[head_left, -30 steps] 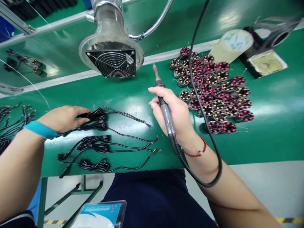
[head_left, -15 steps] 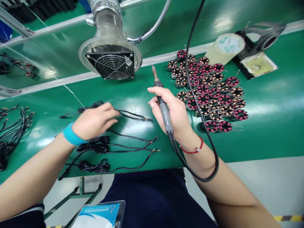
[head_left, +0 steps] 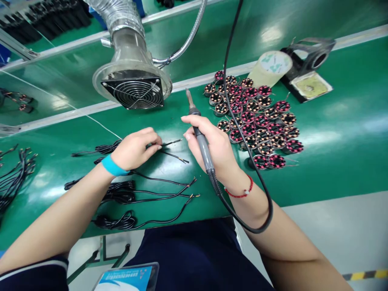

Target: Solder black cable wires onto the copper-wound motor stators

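My right hand (head_left: 214,147) is closed around the grey handle of a soldering iron (head_left: 203,147), its tip pointing up and away from me. The iron's black cord loops down over my wrist. My left hand (head_left: 138,147), with a teal band at the wrist, pinches a black cable (head_left: 169,143) near its stripped end between thumb and fingers. Another cable end lies just below those fingertips. Nearer to me, several coiled black cables (head_left: 121,221) lie on the green table with their bare wire ends pointing right.
A fume extractor with a fan grille (head_left: 138,93) hangs at the back. Several wound motor coils (head_left: 262,120) stand in rows to the right, with a tape roll (head_left: 270,68) and a soldering stand with sponge (head_left: 311,85) behind. More cables (head_left: 18,178) lie far left.
My left hand has moved right along the cables and now pinches one near its end, lifting that end apart from the other. The view has shifted slightly; my right hand keeps the iron.
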Motion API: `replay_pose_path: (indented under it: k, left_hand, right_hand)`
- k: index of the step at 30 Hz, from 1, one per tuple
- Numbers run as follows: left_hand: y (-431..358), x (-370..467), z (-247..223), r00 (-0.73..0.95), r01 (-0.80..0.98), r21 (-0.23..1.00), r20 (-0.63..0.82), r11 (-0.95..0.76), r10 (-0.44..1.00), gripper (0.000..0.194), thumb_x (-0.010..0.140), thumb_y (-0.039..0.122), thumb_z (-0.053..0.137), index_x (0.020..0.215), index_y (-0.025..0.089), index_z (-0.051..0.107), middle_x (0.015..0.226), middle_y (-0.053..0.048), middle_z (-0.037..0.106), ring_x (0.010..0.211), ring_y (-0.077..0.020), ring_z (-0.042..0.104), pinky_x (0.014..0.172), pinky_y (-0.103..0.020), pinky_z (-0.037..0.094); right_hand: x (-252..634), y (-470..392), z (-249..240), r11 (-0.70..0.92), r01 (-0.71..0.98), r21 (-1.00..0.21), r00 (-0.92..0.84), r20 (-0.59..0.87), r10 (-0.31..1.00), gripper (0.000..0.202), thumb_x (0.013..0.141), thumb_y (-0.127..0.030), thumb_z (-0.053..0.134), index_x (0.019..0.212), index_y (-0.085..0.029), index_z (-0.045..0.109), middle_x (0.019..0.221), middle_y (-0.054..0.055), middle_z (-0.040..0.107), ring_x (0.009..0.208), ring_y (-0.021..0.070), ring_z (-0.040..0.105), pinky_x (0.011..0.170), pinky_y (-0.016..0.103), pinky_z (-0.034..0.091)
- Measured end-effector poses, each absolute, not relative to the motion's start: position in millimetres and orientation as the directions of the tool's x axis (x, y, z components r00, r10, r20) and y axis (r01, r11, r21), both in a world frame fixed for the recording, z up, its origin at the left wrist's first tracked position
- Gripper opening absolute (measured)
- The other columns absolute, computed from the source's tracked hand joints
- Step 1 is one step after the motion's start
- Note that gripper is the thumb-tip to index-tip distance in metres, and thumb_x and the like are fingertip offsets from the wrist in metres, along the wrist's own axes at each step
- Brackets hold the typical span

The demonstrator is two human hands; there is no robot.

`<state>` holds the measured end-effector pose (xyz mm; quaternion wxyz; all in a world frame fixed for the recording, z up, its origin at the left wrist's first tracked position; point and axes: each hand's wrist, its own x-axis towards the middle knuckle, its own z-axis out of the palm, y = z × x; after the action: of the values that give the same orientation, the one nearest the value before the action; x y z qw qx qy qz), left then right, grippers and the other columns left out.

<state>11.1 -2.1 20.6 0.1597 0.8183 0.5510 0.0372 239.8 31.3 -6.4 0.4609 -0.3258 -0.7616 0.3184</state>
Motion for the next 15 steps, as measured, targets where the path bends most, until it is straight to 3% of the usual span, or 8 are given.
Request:
replay_pose_path:
  k: [4, 8, 11, 15]
  left_hand:
    - [3, 28, 12, 0.358, 0.92, 0.239, -0.195, -0.31, 0.913, 0.021, 0.091, 0.027, 0.048, 0.105, 0.017, 0.06, 0.1, -0.008, 0.062, 0.09, -0.0223, 0.061, 0.077, -0.035, 0.05]
    - [-4, 37, 6, 0.455, 0.884, 0.254, -0.271, -0.393, 0.848, 0.021, 0.092, 0.027, 0.048, 0.104, 0.019, 0.063, 0.106, -0.008, 0.06, 0.088, -0.0206, 0.062, 0.075, -0.033, 0.05]
    - [-6, 37, 3, 0.464, 0.854, 0.368, -0.216, -0.368, 0.859, 0.018, 0.093, 0.023, 0.046, 0.093, 0.018, 0.063, 0.097, -0.007, 0.063, 0.086, -0.019, 0.062, 0.075, -0.031, 0.049]
    - [-6, 34, 2, 0.295, 0.777, 0.592, -0.039, -0.216, 0.955, 0.014, 0.091, 0.026, 0.052, 0.085, 0.017, 0.06, 0.079, -0.001, 0.062, 0.066, -0.0127, 0.053, 0.065, -0.027, 0.044]
  right_hand:
    - [240, 33, -9, 0.567, 0.236, -0.789, -0.358, 0.472, 0.806, 0.032, 0.091, -0.015, 0.048, 0.12, -0.021, 0.058, 0.107, 0.003, 0.07, 0.092, 0.0142, 0.067, 0.088, 0.031, 0.055]
    - [241, 33, -6, 0.539, 0.236, -0.809, -0.365, 0.44, 0.82, 0.031, 0.092, -0.017, 0.047, 0.121, -0.021, 0.058, 0.111, 0.003, 0.07, 0.096, 0.0141, 0.067, 0.091, 0.031, 0.055]
    - [242, 33, -5, 0.495, 0.232, -0.837, -0.384, 0.389, 0.838, 0.03, 0.095, -0.024, 0.046, 0.124, -0.022, 0.057, 0.101, 0.001, 0.072, 0.089, 0.0134, 0.069, 0.087, 0.031, 0.056]
    - [241, 32, -9, 0.469, 0.242, -0.849, -0.4, 0.354, 0.846, 0.034, 0.096, -0.021, 0.045, 0.128, -0.023, 0.053, 0.089, -0.001, 0.071, 0.081, 0.012, 0.069, 0.083, 0.029, 0.056]
